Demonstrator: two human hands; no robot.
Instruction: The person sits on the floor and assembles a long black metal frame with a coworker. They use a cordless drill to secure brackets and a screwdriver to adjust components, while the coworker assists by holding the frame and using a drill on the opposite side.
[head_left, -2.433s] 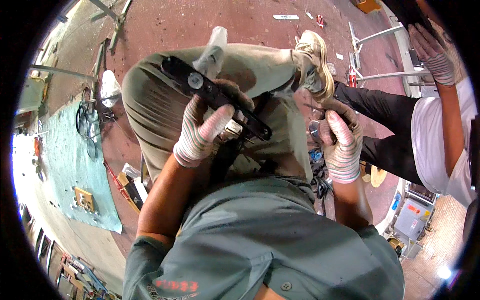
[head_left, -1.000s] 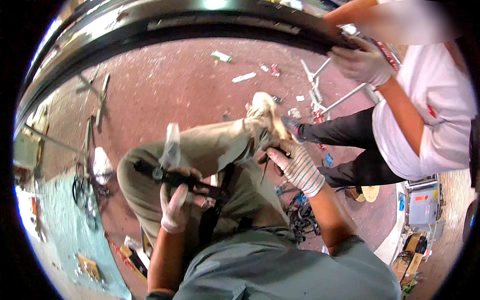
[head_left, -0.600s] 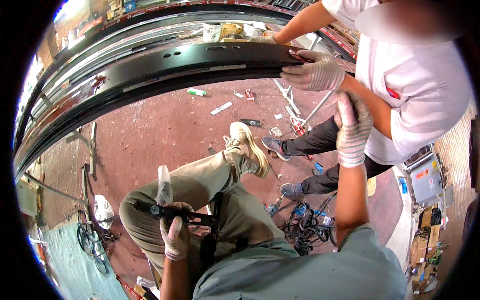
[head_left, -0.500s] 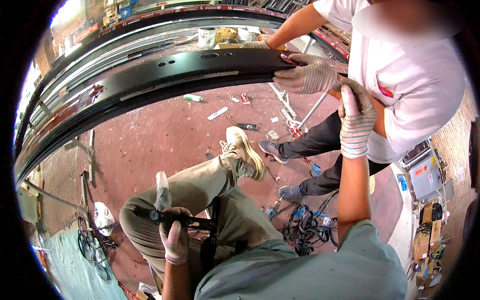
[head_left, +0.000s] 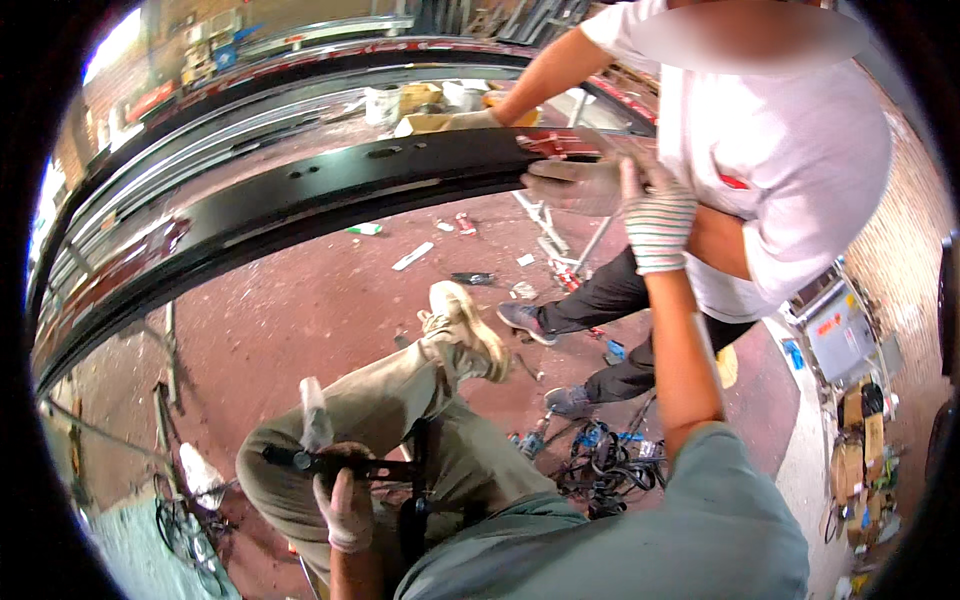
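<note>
My left hand (head_left: 345, 510), in a pale glove, is wrapped round a long black slotted metal fitting (head_left: 375, 467) above my bent left thigh. A strip of clear plastic (head_left: 315, 415) sticks up beside it. Raised at the right, my right hand (head_left: 662, 222), in a striped glove, has its fingers curled beside a co-worker's gloved hand (head_left: 575, 188); what they pinch, if anything, is hidden. Both hands are by the right part of a long black metal profile (head_left: 345, 180), where red film (head_left: 555, 143) shows on its face. The co-worker's other hand (head_left: 472, 120) is behind the profile.
A co-worker in a white shirt (head_left: 770, 150) stands close at the right. Tangled black straps (head_left: 605, 475) and a drill (head_left: 535, 438) lie on the reddish floor (head_left: 300, 320), with scraps around. Boxes (head_left: 860, 450) line the right side; metal stands carry the profile.
My right hand has moved left, up against the co-worker's hand. The co-worker's near hand is blurred with motion. My left hand keeps the black fitting; the whole view has shifted slightly.
</note>
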